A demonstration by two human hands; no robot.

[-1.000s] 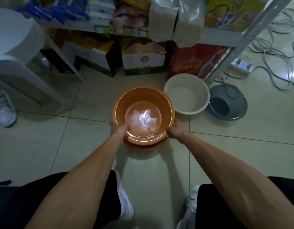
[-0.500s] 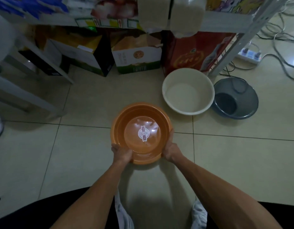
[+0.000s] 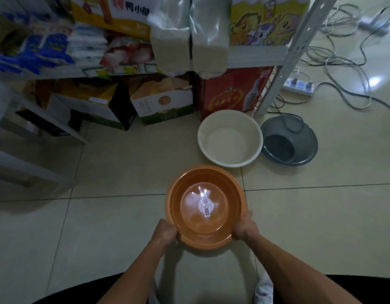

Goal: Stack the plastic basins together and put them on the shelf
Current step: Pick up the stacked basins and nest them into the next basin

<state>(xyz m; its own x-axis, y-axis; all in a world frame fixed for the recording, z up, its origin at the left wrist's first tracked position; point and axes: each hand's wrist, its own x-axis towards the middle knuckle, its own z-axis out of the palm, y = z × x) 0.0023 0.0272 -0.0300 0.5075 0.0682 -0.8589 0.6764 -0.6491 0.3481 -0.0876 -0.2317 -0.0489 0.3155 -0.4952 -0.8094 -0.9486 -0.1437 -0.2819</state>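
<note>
Orange basin (image 3: 206,238) gripped at its near rim by left hand (image 3: 165,230) and right hand (image 3: 245,229), fingertips hidden underneath.

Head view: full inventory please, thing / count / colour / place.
orange basin: 1, orange with a white label in the bottom, held over the floor in the lower middle
white basin: 1, cream white, on the floor by the shelf post
grey basin: 1, blue-grey, on the floor, right of the white one, touching or nearly so
shelf: 1, pale metal, top of view, loaded with boxes and packets
rice bags: 2, clear plastic, hanging over the shelf edge
cartons: about 3, yellow-black, white-green and red, under the shelf
power strip: 1, white, on the floor at right, among grey cables
left hand: 1, on the orange basin's near left rim
right hand: 1, on its near right rim
</note>
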